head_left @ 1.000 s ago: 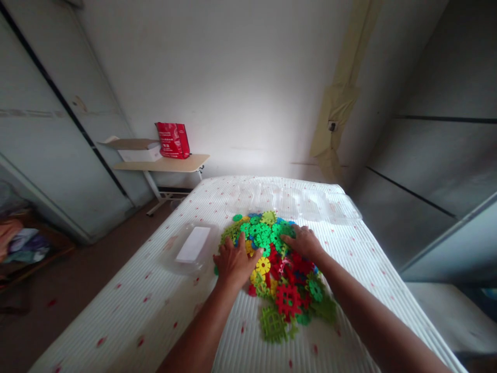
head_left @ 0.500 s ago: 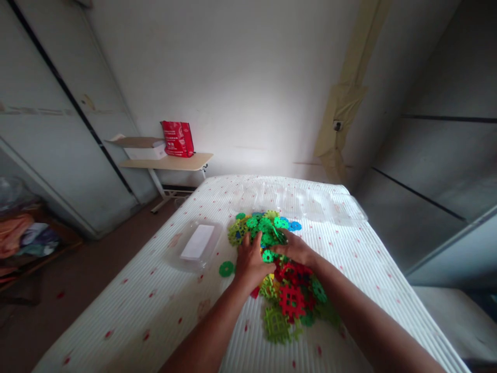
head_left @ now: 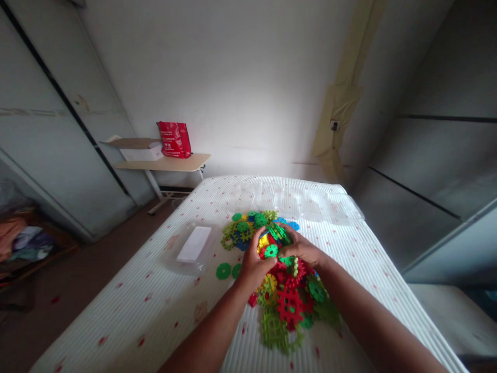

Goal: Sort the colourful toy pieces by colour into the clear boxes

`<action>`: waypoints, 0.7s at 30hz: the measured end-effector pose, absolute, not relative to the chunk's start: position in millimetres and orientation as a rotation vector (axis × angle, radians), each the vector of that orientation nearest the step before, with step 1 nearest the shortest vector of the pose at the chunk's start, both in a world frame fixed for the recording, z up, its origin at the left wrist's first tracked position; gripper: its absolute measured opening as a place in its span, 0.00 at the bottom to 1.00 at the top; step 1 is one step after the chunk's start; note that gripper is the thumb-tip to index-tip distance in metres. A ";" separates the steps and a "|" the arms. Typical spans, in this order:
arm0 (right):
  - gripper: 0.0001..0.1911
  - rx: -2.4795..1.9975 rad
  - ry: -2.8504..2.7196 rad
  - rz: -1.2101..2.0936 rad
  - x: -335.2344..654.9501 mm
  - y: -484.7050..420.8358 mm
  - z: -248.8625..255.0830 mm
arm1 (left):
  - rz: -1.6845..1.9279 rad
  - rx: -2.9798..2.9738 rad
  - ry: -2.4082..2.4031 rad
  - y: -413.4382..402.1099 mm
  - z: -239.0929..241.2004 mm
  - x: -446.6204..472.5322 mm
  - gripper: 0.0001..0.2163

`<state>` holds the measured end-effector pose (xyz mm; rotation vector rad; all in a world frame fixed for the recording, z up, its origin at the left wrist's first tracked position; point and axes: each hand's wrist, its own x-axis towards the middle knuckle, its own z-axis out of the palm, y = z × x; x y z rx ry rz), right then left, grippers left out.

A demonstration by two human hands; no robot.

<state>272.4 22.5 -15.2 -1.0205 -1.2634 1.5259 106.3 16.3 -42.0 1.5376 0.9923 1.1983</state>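
Bed: white ribbed cover with red marks [head_left: 155, 311]; the heap of plastic pieces lies on it, around the middle, nearer the far edge than the left edge.
Near end of heap: a light green lattice [head_left: 274, 329] lies toward the near edge, with a red lattice [head_left: 289, 305] just beyond; red pieces are mostly together here, though green and yellow are mixed in.
Loose discs: two green discs [head_left: 223, 271] lie apart from the heap, toward the left edge, the second partly behind the left hand.
Left hand: [head_left: 252, 261] thumb and fingers spread wide in a curve at the heap, beside yellow and green pieces.
Right hand: [head_left: 305, 248] fingers bent around a bunch of green discs [head_left: 279, 232]; whether they are pinched or only pushed together, I cannot tell.
Clear lid: [head_left: 186, 268] toward the left edge, with a white card [head_left: 195, 243] on it.
Far end of heap: light green, green and dark blue pieces mixed, with blue discs [head_left: 294, 226] at its right.
Progress: I judge the gathering of green partial; many pieces remain mixed.
Clear tray: [head_left: 306, 202] along the far edge; no pieces show in it.
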 end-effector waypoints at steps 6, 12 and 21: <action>0.34 -0.967 -1.403 1.471 289.4 22.1 6.5 | 1.228 1.681 1.002 8.8 -12.2 102.2 0.29; 0.25 -1.063 -1.351 1.341 301.5 21.1 10.7 | 1.259 1.948 1.207 7.6 3.7 105.8 0.21; 0.20 -1.144 -1.265 1.293 305.1 18.1 7.9 | 1.209 2.222 1.273 8.8 20.4 106.8 0.18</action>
